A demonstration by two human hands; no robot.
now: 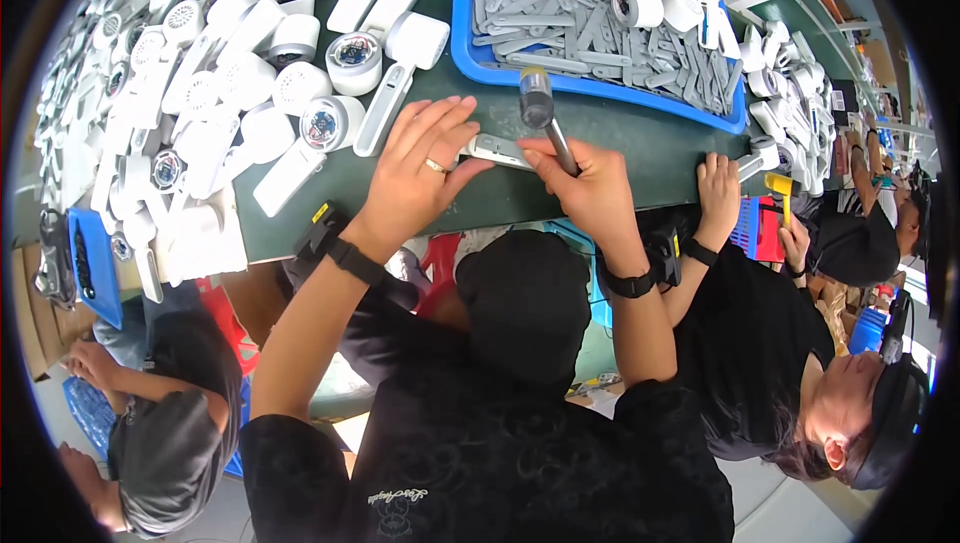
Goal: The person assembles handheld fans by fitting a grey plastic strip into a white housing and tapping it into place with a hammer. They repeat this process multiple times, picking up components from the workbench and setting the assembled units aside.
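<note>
My left hand (425, 163) is curved over one end of a white handheld fan part (497, 150) on the green table, thumb and fingers on either side of it. What lies under the palm is hidden. My right hand (592, 188) grips a small hammer (537, 103) by its metal shaft, with the dark, yellow-tipped head raised above the table. The right thumb and forefinger also reach the far end of the white part. Just beyond my left hand lies a white fan handle with a grey strip (383, 113).
Piled white handheld fans (245, 78) cover the table's left side. A blue tray (600, 86) holds many grey strips and several fans. More fans (790, 93) lie at the right. A co-worker's hand (718, 188) rests at the table edge; another person holds a yellow hammer (780, 188).
</note>
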